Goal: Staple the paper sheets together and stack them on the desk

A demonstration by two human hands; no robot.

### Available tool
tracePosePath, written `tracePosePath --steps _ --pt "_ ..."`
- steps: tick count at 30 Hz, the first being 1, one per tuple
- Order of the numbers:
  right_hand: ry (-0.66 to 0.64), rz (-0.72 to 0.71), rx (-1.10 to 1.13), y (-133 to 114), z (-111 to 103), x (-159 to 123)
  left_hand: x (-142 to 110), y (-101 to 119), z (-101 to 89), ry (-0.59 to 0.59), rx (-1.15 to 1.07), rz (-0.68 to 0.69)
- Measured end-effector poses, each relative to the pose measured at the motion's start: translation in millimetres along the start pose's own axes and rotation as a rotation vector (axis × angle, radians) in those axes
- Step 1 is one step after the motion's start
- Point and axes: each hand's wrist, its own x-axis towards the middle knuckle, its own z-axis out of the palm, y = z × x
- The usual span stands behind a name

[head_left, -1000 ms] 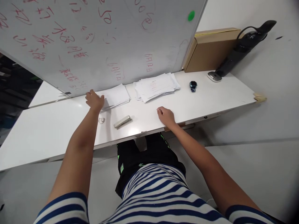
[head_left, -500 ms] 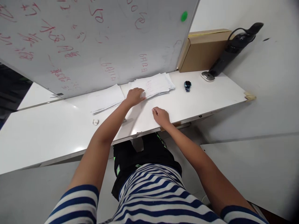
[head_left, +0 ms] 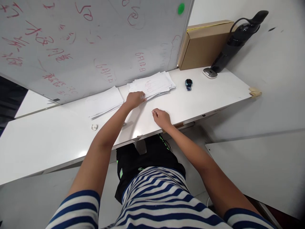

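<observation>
My left hand is at the near left corner of the right-hand stack of papers; its thumb and fingers close around that corner, where a bit of white shows between them. My right hand rests on the white table near its front edge, fingers curled in, with nothing visible in them. To the left lies another stack of papers, partly behind my left wrist. Under my left forearm, only the tip of a stapler shows. A small white item, perhaps earphones, lies left of that forearm.
A whiteboard with red writing stands behind the papers. Further right are a smartwatch, a computer mouse, a cardboard box and a black bottle leaning near the wall. Padding covers the table's right corner.
My left hand has gone from the left stack of papers rightward to the corner of the right stack, its forearm now covering most of the stapler. My right hand stays put; the view has shifted slightly.
</observation>
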Motion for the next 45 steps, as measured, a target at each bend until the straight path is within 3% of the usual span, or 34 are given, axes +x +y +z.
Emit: tracePosePath --steps 15,29,40,45 --pt "-0.003 0.003 0.013 -2 -2 0 -1 13 -0.9 0.154 0.001 0.03" --pt "0.003 -0.005 0.015 -2 -2 0 -7 18 -5.1 0.257 -0.056 -0.084" --pt "0.01 -0.004 -0.002 -2 -1 0 -25 19 -5.7 0.246 -0.505 -0.06" --pt "0.005 -0.003 -0.017 -2 -1 -1 -28 20 -11.7 0.295 -0.62 -0.154"
